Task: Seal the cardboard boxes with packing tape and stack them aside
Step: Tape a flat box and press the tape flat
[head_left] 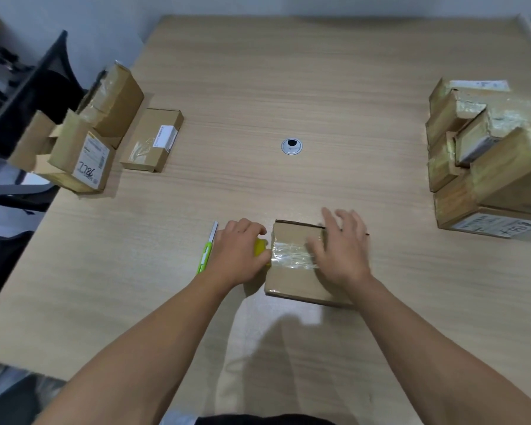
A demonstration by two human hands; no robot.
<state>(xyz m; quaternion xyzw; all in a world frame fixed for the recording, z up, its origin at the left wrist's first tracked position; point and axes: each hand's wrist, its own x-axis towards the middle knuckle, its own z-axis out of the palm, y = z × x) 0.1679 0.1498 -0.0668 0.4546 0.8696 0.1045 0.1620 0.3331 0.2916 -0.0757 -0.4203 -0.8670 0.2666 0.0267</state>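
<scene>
A pale wood-grain worktop (258, 87) runs up to a plain wall, with a heap of taped boxes (488, 154) well out beyond the right hand (344, 250) and a looser cluster of boxes (98, 133), some with flaps up, far out past the left hand (239, 253). Between the two hands sits a small cardboard box (292, 283): the right hand lies flat, fingers straight, pressing on its top over a strip of clear tape (292, 253), while the left hand, at the box's left edge, curls round a yellow tape roll (260, 246). Just outside the left hand lies a green cutter (207, 250), and ahead of both hands is a round cable grommet (292, 146).
</scene>
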